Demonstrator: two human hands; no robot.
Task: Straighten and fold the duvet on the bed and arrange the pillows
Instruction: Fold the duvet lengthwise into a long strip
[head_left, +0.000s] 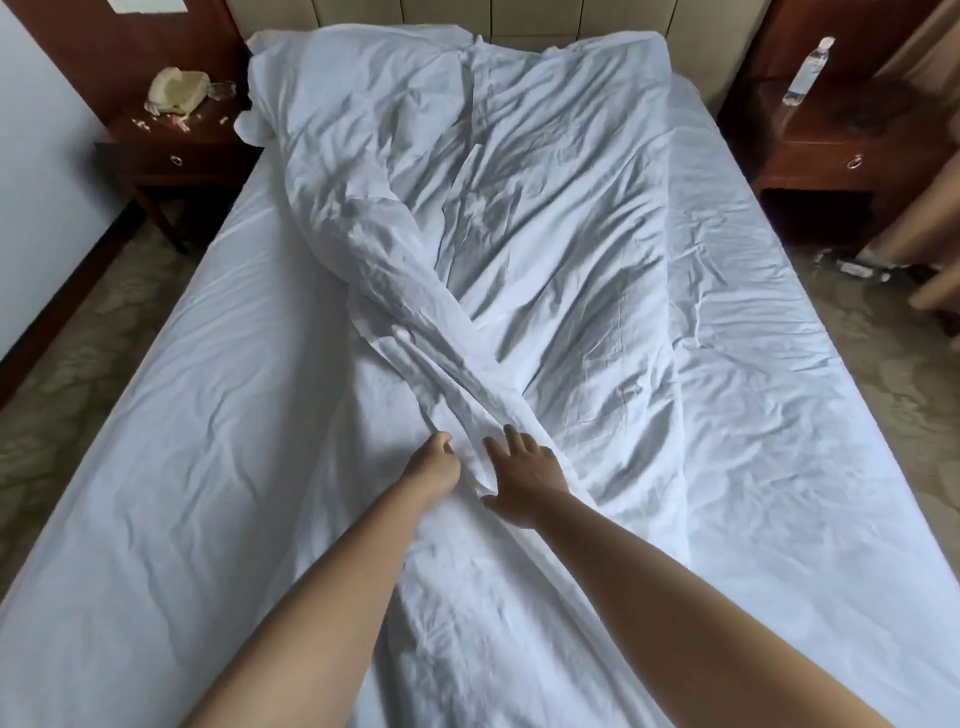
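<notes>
**Both hands on duvet ridge, lower centre**

Upper left: nightstand with clutter. Bed fills the frame. Duvet is crumpled, running from top centre down to bottom centre, bunched into a diagonal ridge. Left hand has fingers curled, pinching a fold at the ridge. Right hand is spread flat, fingers open, pressing the fabric just beside it. Upper right: bottle on the second nightstand.

I find no text, brand, number or sign that I can read from here. The water bottle on the right nightstand carries a label, but it is too small to make out.
</notes>
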